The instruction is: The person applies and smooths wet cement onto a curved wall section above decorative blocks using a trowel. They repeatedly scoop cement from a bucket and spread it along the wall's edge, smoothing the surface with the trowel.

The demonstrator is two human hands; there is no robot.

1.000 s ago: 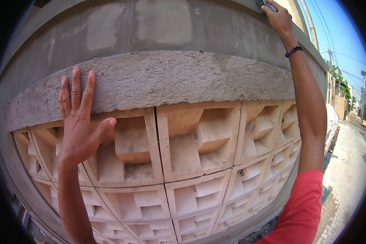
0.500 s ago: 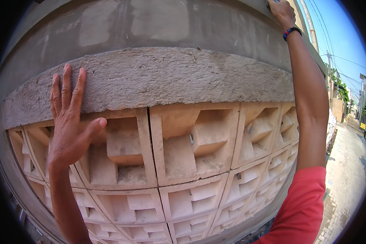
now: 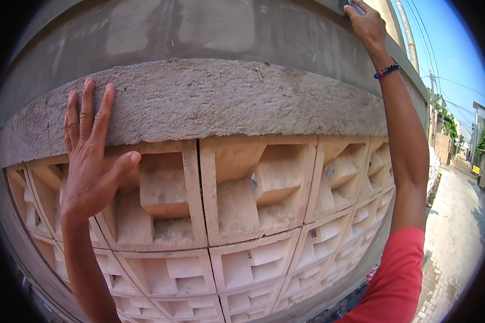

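Note:
My left hand (image 3: 86,156) lies flat with fingers spread against the rough grey mortar band (image 3: 215,102); its thumb sticks out over the upper edge of a ventilation block. At the top right my right hand (image 3: 367,24) is raised high, its fingers closed round a small dark grey object (image 3: 344,5) held against the smoother grey plaster. The frame's upper edge cuts this object off, so its kind is not clear. Below the band, pale concrete ventilation blocks (image 3: 258,188) form a grid with stepped openings. A beaded bracelet (image 3: 387,71) circles my right wrist.
Smooth grey plaster (image 3: 285,32) with paler patches covers the wall above the band. On the right a paved lane (image 3: 452,215) runs into the distance beside buildings, greenery and a utility pole (image 3: 407,29) with overhead wires. A grey ledge (image 3: 355,285) runs along the wall's foot.
My right hand has come slightly down and left, showing more of the dark grey object in it. My left hand stays at the same place on the mortar band.

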